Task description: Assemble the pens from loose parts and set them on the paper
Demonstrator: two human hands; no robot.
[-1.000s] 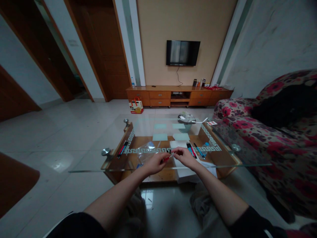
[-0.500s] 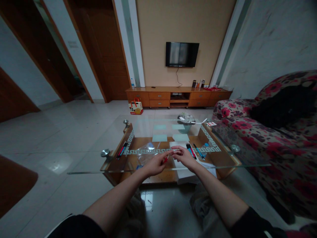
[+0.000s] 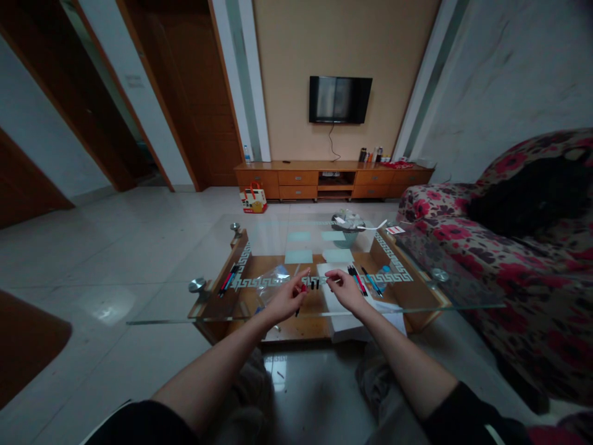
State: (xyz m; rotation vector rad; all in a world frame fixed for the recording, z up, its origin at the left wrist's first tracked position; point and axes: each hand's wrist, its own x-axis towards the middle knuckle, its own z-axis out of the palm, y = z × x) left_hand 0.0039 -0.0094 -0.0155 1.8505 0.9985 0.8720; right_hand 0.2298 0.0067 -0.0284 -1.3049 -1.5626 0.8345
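Apart now after meeting a second ago, both hands hover over the glass counter [image 3: 185, 318]. Left hand [image 3: 288, 298] pinches a red pen part [image 3: 303, 288], forefinger raised; right hand [image 3: 345, 292] pinches something thin, too small to identify, as if pulled from it. Beyond, a clear plastic bag [image 3: 274, 278], white paper [image 3: 331, 272] and sorted pens [image 3: 357, 279] lie within reach; farther off, the television [image 3: 340, 99].

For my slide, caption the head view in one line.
Left hand grips a red pen part and right hand pinches a thin piece over a glass table.
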